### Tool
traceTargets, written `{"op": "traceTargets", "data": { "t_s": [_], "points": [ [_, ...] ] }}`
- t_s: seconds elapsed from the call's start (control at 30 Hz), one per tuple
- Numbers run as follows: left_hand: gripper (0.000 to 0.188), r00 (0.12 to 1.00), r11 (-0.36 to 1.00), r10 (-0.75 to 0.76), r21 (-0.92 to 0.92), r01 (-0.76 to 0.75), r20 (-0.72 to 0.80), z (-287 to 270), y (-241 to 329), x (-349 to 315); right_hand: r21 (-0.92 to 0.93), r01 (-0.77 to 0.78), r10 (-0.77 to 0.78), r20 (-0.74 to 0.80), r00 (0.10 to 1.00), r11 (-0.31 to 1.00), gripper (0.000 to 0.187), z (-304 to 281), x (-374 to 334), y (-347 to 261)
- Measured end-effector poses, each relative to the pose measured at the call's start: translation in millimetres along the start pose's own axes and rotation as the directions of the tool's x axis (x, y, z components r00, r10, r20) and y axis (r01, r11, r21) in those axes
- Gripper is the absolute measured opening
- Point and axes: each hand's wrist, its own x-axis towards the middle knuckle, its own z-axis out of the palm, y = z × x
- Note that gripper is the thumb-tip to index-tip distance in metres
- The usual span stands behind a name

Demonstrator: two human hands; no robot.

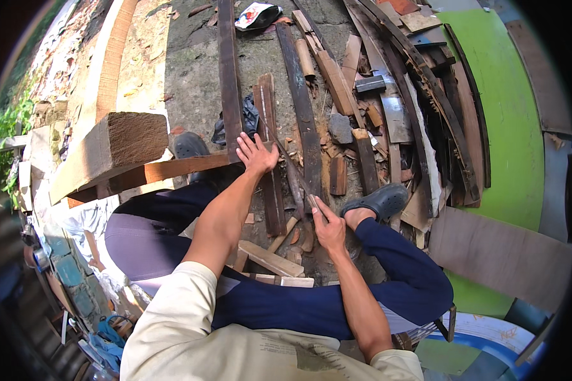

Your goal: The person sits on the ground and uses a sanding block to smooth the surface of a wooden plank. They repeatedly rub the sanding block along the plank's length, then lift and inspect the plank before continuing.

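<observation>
My left hand lies palm down with its fingers spread, where a long dark board meets a brown timber crosspiece. It presses on the wood without gripping it. My right hand is closed round the near end of a long, thin dark strip, index finger stretched along it. The strip slants away to the upper left, toward my left hand; its kind is unclear. Under it lies a reddish-brown grooved plank. A black plastic bag is crumpled beyond my left hand.
A thick timber beam juts in at the left. Planks, offcuts and a grey stone litter the ground at right, before a green panel. Short wood pieces lie near my legs. My shod foot rests at right.
</observation>
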Motion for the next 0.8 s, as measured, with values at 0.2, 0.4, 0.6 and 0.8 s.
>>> {"op": "traceTargets", "data": {
  "t_s": [0.2,0.4,0.6,0.8],
  "points": [
    [0.095,0.99,0.999,-0.023,0.028,0.019,0.142,0.0,1.7,5.4,-0.033,0.063,-0.063,-0.007,0.998,0.998,0.036,1.8,0.0,10.6],
    [0.1,0.989,0.999,0.003,0.044,-0.01,0.147,3.7,-2.3,8.9,-0.046,0.038,-0.038,0.004,0.999,0.998,0.036,0.7,5.3,11.5],
    [0.101,0.985,0.998,-0.003,0.067,-0.009,0.173,5.4,-4.4,13.7,-0.037,0.009,-0.008,0.024,1.0,0.999,0.036,1.6,11.1,12.5],
    [0.104,0.984,0.997,-0.009,0.082,-0.006,0.179,6.6,-6.1,17.4,-0.016,-0.017,0.017,0.052,0.998,1.0,0.035,8.0,25.7,14.5]
  ]
}}
